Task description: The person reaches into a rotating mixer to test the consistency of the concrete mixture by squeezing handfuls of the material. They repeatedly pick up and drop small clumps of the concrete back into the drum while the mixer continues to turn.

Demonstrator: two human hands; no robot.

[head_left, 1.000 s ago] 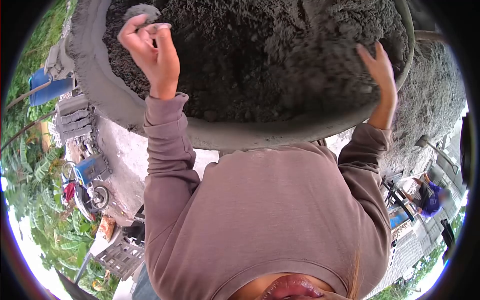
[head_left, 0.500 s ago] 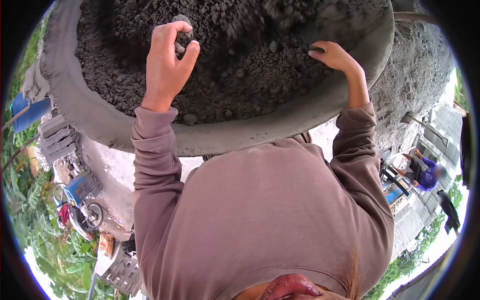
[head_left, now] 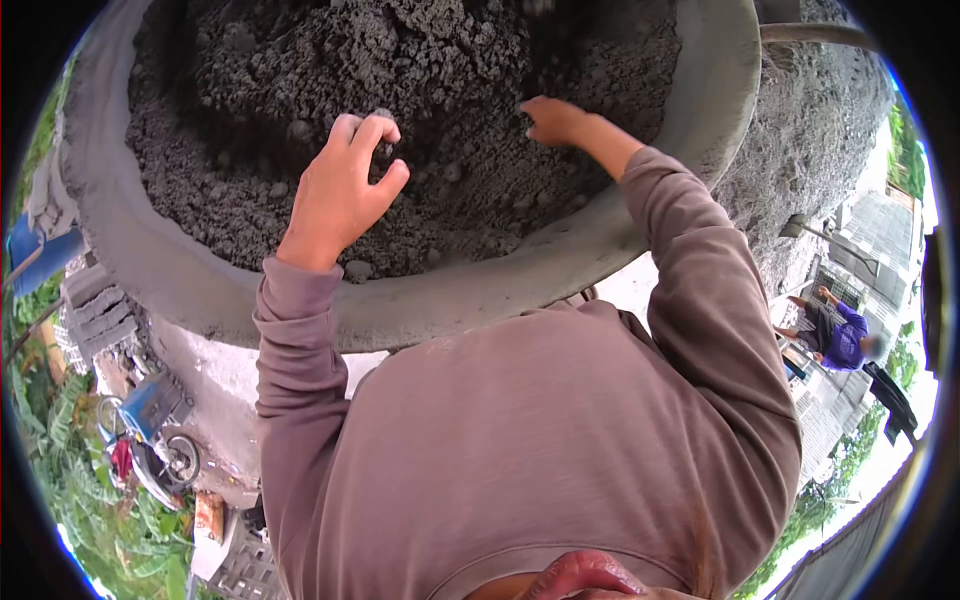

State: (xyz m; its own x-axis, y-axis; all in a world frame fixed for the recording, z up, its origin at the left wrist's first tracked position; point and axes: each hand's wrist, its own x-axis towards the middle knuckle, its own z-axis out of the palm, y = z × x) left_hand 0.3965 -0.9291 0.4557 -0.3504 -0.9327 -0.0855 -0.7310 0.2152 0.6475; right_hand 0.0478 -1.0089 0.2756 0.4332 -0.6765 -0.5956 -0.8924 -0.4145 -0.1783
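Observation:
A large round basin point(head_left: 420, 318) with a thick grey rim holds a dark, crumbly grey mix point(head_left: 240, 190), heaped higher at the far side. Over the near left part of the mix is my left hand point(head_left: 345, 190), back up, its fingers curved and thumb apart, with grey on the fingertips. My right hand point(head_left: 553, 121) reaches in from the right, low over the mix right of the heap. Its fingers are bent and slightly apart, and their tips look dark against the mix. Nothing shows clearly between the fingers of either hand.
At the right lie a grey sand-like pile point(head_left: 800, 140), a long-handled tool point(head_left: 838, 243) and a seated person in purple point(head_left: 845, 343). A handle point(head_left: 815, 33) touches the basin's upper right side. Stacked blocks point(head_left: 98, 312) and a motorcycle point(head_left: 160, 460) are at the left.
My right hand has moved left across the mix, further in from the rim. My left hand sits lower in view, nearer the body. The basin appears shifted slightly left and down.

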